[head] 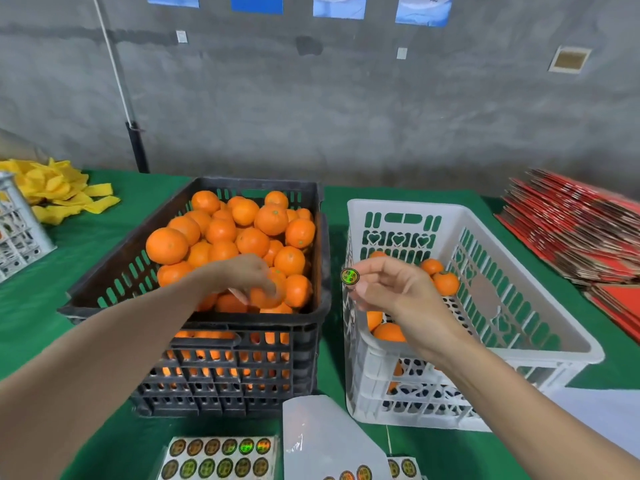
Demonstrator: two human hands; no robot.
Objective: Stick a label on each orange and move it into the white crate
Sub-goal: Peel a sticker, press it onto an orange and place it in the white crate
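A black crate (242,362) heaped with oranges stands left of centre. My left hand (247,275) reaches into it and curls its fingers round one orange (266,296) near the front. My right hand (391,289) hovers over the near left corner of the white crate (519,327) and pinches a round green-gold label (349,276) between thumb and fingertip. A few oranges (445,280) lie in the white crate. Sheets of labels (221,457) lie on the green table in front of the crates.
A peeled white backing sheet (325,441) curls up near the table's front edge. Yellow foam sleeves (59,192) are piled at the far left beside a grey crate (17,230). Flat red cartons (581,230) are stacked at the right. A concrete wall stands behind.
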